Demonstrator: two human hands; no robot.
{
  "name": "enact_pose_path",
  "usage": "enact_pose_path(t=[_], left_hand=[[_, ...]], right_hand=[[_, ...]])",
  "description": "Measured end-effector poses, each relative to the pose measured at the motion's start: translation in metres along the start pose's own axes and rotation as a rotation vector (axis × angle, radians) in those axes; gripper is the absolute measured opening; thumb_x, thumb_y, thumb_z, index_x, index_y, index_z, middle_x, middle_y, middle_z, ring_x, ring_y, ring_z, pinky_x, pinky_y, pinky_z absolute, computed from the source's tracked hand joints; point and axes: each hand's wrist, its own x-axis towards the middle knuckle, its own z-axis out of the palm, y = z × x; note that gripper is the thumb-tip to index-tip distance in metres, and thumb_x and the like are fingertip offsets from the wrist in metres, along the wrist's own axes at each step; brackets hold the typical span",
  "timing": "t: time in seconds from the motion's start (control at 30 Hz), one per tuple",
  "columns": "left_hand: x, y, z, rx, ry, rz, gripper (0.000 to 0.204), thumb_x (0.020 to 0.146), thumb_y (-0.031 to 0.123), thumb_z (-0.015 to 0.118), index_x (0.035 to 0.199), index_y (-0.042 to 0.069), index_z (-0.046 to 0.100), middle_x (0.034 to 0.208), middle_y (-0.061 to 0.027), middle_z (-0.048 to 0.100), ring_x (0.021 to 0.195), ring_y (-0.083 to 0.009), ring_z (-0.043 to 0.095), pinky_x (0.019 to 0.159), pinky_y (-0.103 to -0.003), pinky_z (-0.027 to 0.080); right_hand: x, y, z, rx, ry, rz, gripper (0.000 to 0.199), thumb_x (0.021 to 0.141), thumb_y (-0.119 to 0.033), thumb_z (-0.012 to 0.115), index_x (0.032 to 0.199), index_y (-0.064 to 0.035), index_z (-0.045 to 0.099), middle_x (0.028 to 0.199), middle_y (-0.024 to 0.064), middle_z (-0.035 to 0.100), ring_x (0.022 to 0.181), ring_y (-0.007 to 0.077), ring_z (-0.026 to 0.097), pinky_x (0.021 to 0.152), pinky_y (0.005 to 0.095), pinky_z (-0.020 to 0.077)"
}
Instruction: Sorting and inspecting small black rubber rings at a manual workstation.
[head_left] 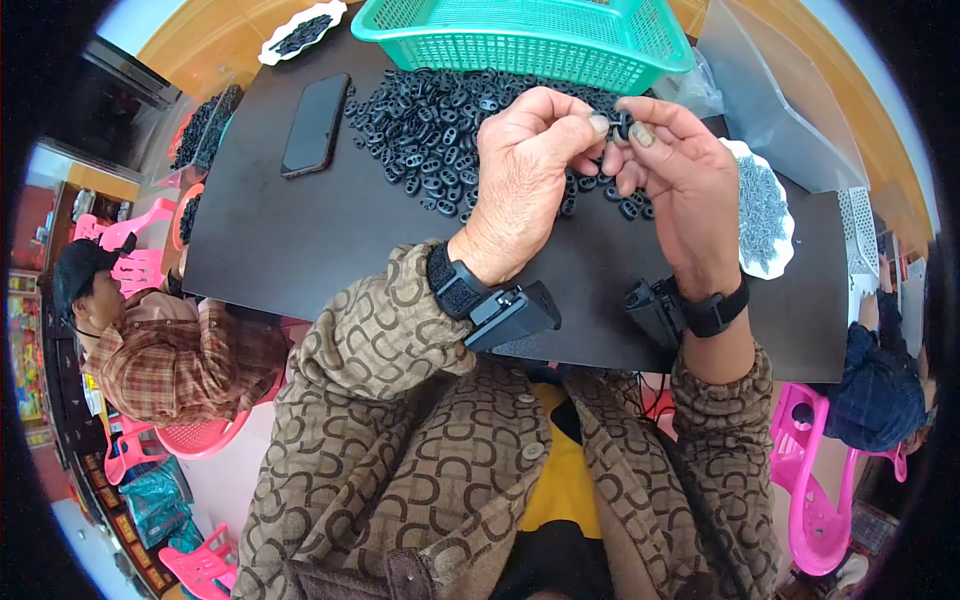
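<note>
Both hands meet above a heap of black two-hole cord locks (425, 135) on the dark table. Between my fingertips is a small black cord lock (623, 124). My left hand (530, 165) is closed, its thumb and index finger pinching the left side of that piece. From the right, my right hand (690, 180) grips it between thumb and forefinger, with the other fingers curled below. Whether a smaller part sits between the fingertips cannot be made out. Beside my right hand lies a white scalloped plate (785, 250) full of small silvery springs (760, 205).
A green plastic basket (520, 62) stands behind the heap, with a clear plastic bin (785, 100) to its right. A phone (316, 125) lies at left, near a white dish (270, 50) of small black parts. Other people sit left and right, near pink chairs (815, 500).
</note>
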Motion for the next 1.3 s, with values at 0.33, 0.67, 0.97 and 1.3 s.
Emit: enact_pose_path(t=[0.33, 0.67, 0.97, 1.3], left_hand=[[-0.002, -0.002, -0.001, 0.076, 0.025, 0.035, 0.016, 0.113, 0.013, 0.081, 0.11, -0.002, 0.079, 0.099, -0.0047, 0.081, 0.086, -0.0101, 0.072, 0.08, -0.029, 0.061], [-0.011, -0.006, -0.005, 0.056, 0.006, 0.004, 0.017, 0.117, 0.013, 0.08, 0.122, -0.003, 0.08, 0.108, -0.0083, 0.084, 0.093, -0.0154, 0.077, 0.088, -0.032, 0.064], [-0.009, -0.005, -0.004, -0.103, -0.014, -0.025, 0.016, 0.119, 0.012, 0.079, 0.122, -0.004, 0.079, 0.107, -0.0105, 0.084, 0.091, -0.0173, 0.078, 0.086, -0.032, 0.064], [0.001, 0.006, -0.016, -0.075, -0.288, -0.04, 0.028, 0.118, 0.011, 0.084, 0.14, -0.005, 0.08, 0.113, -0.0123, 0.084, 0.094, -0.0213, 0.08, 0.083, -0.034, 0.066]], right_hand=[[0.0, 0.001, 0.009, -0.024, 0.032, -0.062, 0.029, 0.118, -0.002, 0.077, 0.145, 0.008, 0.079, 0.11, 0.0082, 0.084, 0.092, 0.0141, 0.08, 0.076, 0.0258, 0.0636], [-0.003, 0.008, 0.015, -0.126, 0.067, -0.136, 0.027, 0.116, -0.003, 0.081, 0.14, 0.0083, 0.083, 0.106, 0.0062, 0.085, 0.087, 0.0105, 0.078, 0.075, 0.0242, 0.0619], [-0.006, 0.009, 0.019, -0.121, 0.082, -0.065, 0.024, 0.121, -0.011, 0.078, 0.138, 0.0057, 0.08, 0.107, 0.008, 0.084, 0.085, 0.0118, 0.075, 0.076, 0.0242, 0.0587], [-0.014, -0.015, 0.001, -0.18, -0.036, -0.02, 0.023, 0.121, -0.021, 0.08, 0.124, 0.0009, 0.083, 0.093, 0.0019, 0.08, 0.076, 0.0059, 0.068, 0.065, 0.022, 0.0465]])
